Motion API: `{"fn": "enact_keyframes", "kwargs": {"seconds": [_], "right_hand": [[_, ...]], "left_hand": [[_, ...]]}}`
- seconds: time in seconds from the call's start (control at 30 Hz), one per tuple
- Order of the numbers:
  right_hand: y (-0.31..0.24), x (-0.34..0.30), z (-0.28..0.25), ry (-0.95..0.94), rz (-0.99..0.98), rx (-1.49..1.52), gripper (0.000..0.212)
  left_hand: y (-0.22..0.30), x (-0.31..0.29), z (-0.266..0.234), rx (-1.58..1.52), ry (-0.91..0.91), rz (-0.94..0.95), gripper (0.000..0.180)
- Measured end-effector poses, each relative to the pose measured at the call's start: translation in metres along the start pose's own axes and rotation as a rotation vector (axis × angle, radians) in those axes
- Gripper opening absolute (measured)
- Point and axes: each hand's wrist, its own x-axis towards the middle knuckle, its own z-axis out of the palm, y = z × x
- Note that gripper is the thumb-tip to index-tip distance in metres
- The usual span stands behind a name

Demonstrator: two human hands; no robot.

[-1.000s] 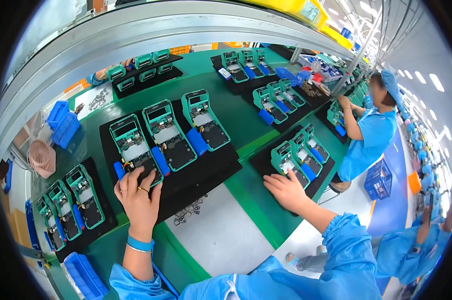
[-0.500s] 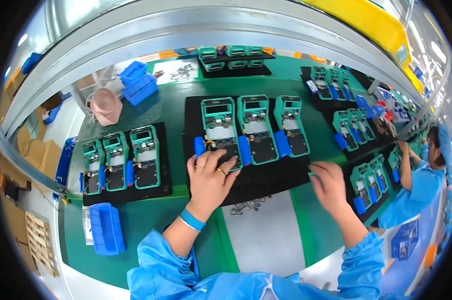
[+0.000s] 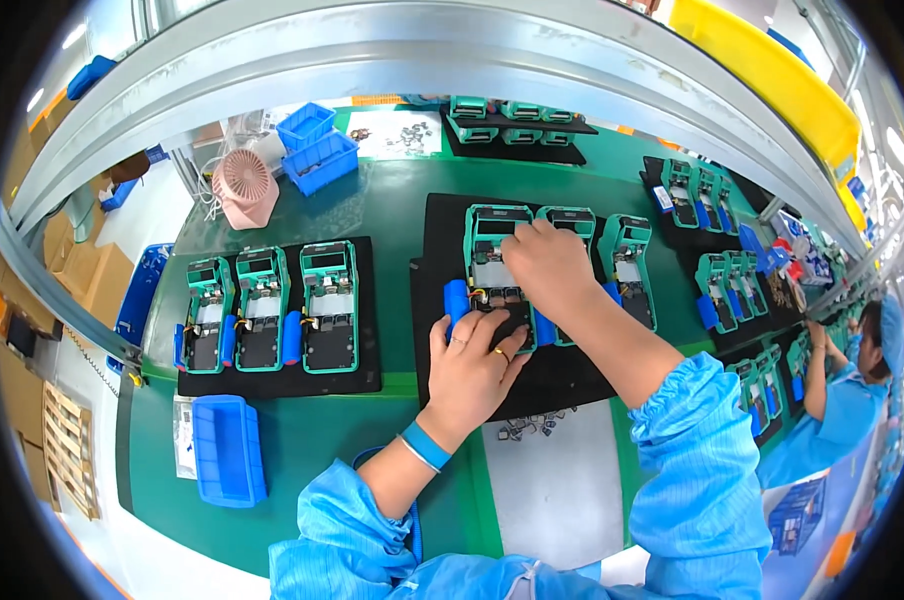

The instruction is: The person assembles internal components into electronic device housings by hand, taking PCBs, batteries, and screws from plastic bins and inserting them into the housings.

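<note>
Three open green device housings lie on the middle black mat [image 3: 562,385], with dark lower panels and blue cylindrical parts at their sides. My left hand [image 3: 472,365] rests on the lower end of the leftmost housing [image 3: 469,240], fingers apart, next to its blue cylinder [image 3: 456,299]. Over the upper half of that housing, my right hand [image 3: 547,260] is closed with its fingertips pointing down; whatever it pinches is hidden. The right forearm and hand cover part of the middle housing [image 3: 569,214]. The third housing [image 3: 629,260] lies to the right.
More housings lie on a left mat [image 3: 367,345] and on mats at the right. A blue bin [image 3: 227,450], a pink fan [image 3: 245,185] and loose metal parts [image 3: 532,424] are on the bench. A metal beam [image 3: 452,45] crosses overhead. A co-worker [image 3: 832,400] works at right.
My right hand has moved left and away from me, from beside the mat to over the leftmost housing's upper half. My left hand stays on that housing. The whole view has shifted somewhat.
</note>
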Motion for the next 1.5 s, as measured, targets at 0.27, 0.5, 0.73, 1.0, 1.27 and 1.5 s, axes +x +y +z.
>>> {"fn": "enact_keyframes", "kwargs": {"seconds": [0.27,0.5,0.73,1.0,1.27,1.5], "right_hand": [[-0.007,-0.071,-0.049,0.163,0.163,0.617,0.013],[-0.050,-0.224,-0.070,-0.120,0.412,0.704,0.009],[-0.075,-0.207,-0.052,-0.099,0.185,0.662,0.022],[-0.060,-0.195,-0.050,-0.244,-0.258,0.387,0.009],[-0.057,-0.188,-0.048,-0.235,-0.340,0.392,0.010],[-0.003,-0.147,-0.079,-0.106,-0.169,0.626,0.008]], "left_hand": [[-0.006,-0.007,0.002,0.024,0.020,-0.029,0.031],[0.002,0.001,0.002,0.033,0.045,0.003,0.031],[0.000,0.000,0.008,0.047,0.036,0.003,0.030],[0.004,0.003,0.001,0.047,0.003,-0.023,0.030],[0.031,0.050,0.004,-0.038,-0.076,0.141,0.035],[0.020,0.052,0.033,0.028,-0.328,0.170,0.059]]}}
